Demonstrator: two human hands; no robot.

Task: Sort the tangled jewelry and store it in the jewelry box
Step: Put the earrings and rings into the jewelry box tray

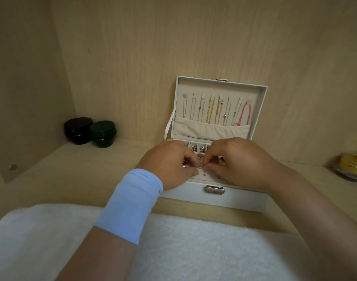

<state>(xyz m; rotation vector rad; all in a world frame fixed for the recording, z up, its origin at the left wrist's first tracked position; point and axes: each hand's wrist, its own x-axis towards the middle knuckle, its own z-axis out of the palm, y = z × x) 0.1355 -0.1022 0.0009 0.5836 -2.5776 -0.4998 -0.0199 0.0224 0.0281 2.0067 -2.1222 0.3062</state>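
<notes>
Nearest, one white fluffy cloth [194, 240] along the front of the wooden shelf [72, 179]. Over it, two forearms, one pale blue wristband [131, 203] on the left.

Further in, one white jewelry box [234, 198] on the shelf, with two hands over its front section. Left hand [169, 161] and right hand [242, 161] both with fingers curled, fingertips meeting and pinching one small silver piece [201, 166] just above the box's pale front pad. Too small to tell what kind of jewelry. One metal clasp [214, 189] on the front wall, below the hands.

Between the hands, three small compartments [200, 148] in view, trinkets inside; the rest hidden.

Behind, one lid [262, 110] standing open and upright. About eight hanging strands inside: two gold chains [211, 110], one pink cord [247, 113], the others silver, lower ends tucked into one cream pocket [210, 129]. One white ribbon [169, 124] at the lid's left side.

Far left, two dark jars, touching: one black jar [78, 130], one dark green jar [103, 134]. Far right, one gold-lidded tin [353, 165], blurred.
</notes>
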